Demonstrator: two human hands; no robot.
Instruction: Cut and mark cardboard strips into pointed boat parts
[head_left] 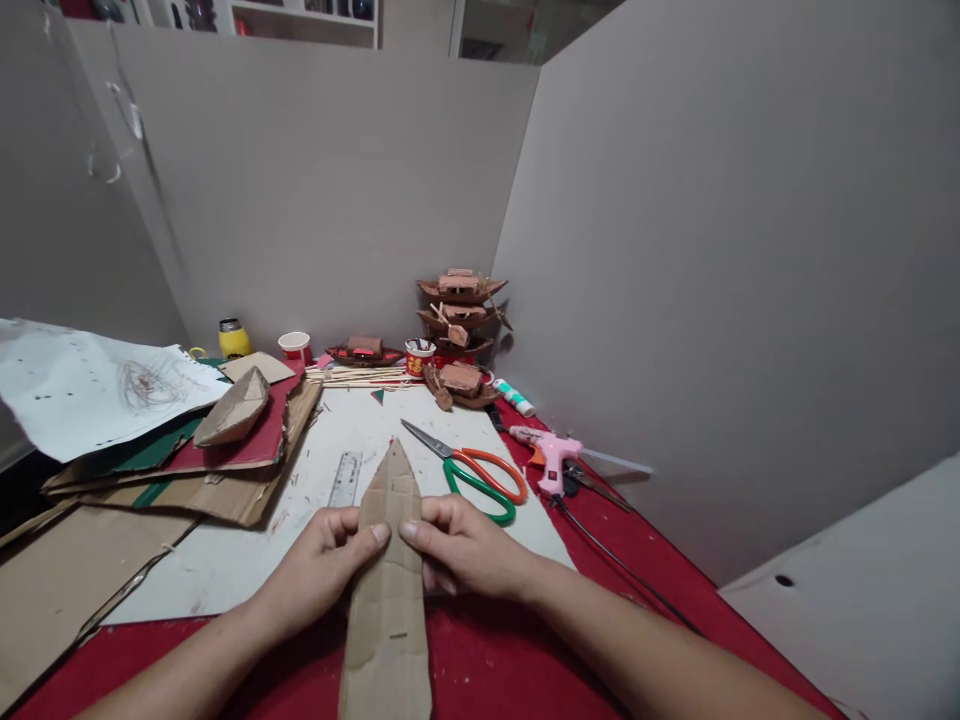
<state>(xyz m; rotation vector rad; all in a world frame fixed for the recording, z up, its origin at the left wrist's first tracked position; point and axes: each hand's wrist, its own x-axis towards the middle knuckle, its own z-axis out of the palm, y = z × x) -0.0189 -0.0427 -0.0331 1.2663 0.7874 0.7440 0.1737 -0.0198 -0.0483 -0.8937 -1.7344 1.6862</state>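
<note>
Head view: both hands held the pointed cardboard strip (386, 600), left hand (326, 560) on its left edge, right hand (476, 550) on its right edge, thumbs on top and apart, fingers partly hidden underneath. Grip was narrow, pinched on the strip. Strip was front and centre, tip pointing away from the person over the white board (217, 580), lower end over the red tablecloth (495, 670) and cut off by the bottom edge of view. Small transparent ruler (346, 480) lay on the board left of the tip; scissors (448, 455) with one orange and one green handle lay right of it, blades apart. Pink glue gun (555, 455) was farther right, glue stick poking out the back. Folded cardboard boat hull (234, 408) sat on the cardboard pile (210, 495) at left, next to a scribbled white sheet (97, 385). Stacked brown model boats (459, 288) stood at the back, near wooden sticks (360, 377).
</note>
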